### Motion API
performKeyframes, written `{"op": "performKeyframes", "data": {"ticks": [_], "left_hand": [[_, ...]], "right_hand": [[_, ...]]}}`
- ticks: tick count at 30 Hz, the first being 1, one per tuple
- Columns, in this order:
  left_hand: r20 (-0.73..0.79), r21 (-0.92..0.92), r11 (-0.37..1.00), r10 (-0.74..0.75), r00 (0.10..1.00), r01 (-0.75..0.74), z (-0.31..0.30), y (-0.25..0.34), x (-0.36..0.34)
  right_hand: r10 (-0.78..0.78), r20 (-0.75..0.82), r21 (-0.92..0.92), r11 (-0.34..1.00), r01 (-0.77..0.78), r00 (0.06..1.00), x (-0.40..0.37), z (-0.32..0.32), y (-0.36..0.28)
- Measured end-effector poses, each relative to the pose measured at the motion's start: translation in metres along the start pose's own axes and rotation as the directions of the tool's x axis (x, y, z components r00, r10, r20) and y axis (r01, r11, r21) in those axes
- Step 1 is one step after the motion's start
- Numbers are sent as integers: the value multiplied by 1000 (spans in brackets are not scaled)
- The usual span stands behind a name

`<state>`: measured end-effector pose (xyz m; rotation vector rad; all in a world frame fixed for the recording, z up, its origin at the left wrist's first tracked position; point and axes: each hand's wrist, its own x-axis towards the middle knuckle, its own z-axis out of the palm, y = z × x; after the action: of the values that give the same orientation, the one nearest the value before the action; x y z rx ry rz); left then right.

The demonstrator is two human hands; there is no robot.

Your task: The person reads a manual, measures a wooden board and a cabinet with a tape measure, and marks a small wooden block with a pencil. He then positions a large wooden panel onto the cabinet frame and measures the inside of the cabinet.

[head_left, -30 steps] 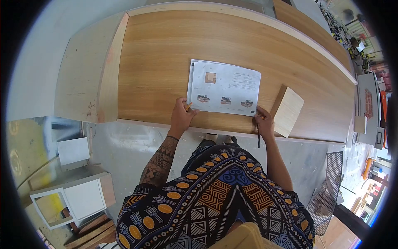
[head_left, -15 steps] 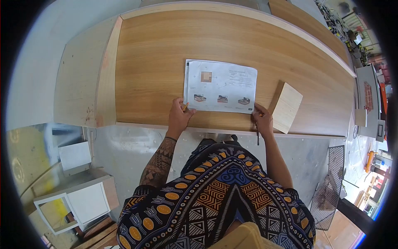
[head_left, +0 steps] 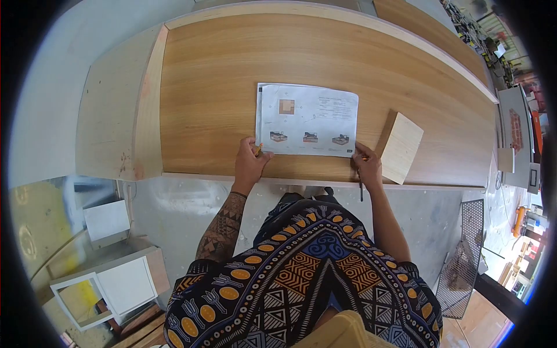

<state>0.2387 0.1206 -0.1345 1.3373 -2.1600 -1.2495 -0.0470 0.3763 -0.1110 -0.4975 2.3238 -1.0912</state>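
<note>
A stack of printed sheets (head_left: pixel 307 120) with small pictures and text lies flat on the wood-grain tabletop (head_left: pixel 209 87). At its lower left corner, my left hand (head_left: pixel 252 160) is closed on a small yellow-orange object (head_left: pixel 258 149), perhaps a pencil, with fingertips by the paper's edge. My right hand (head_left: pixel 368 166) is at the lower right corner, its fingers closed round a thin dark pencil-like tool (head_left: pixel 361 188) that points down past the table's front edge. Just right of that hand, a pale wooden block (head_left: pixel 403 149) rests at a slant.
A raised pale strip (head_left: pixel 325 13) borders the table's far side, and a plywood panel (head_left: pixel 113 104) adjoins its left end. Below left on the floor stand a white cabinet (head_left: pixel 125 287) and a white board (head_left: pixel 106 220). A perforated metal sheet (head_left: pixel 464 261) is at lower right.
The view has shifted very slightly. Both hands keep their places at the paper's lower corners.
</note>
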Motion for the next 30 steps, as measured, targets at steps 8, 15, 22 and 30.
{"op": "performKeyframes", "data": {"ticks": [8, 15, 22, 30], "left_hand": [[-17, -7, 1000, 15, 1000, -15, 1, -1, -1], [-30, -3, 999, 42, 999, -42, 0, 2, -1], [-18, 16, 1000, 19, 1000, -19, 2, 0, 0], [-42, 13, 999, 47, 998, -46, 1, 2, -1]], "right_hand": [[-28, -4, -12, 1000, 28, 1000, 3, 1, 5], [16, 10, -23, 1000, -16, 1000, 0, -1, -1], [4, 2, -27, 1000, -4, 1000, 3, 1, 6], [-11, -13, -26, 1000, 10, 1000, 1, 0, 3]]}}
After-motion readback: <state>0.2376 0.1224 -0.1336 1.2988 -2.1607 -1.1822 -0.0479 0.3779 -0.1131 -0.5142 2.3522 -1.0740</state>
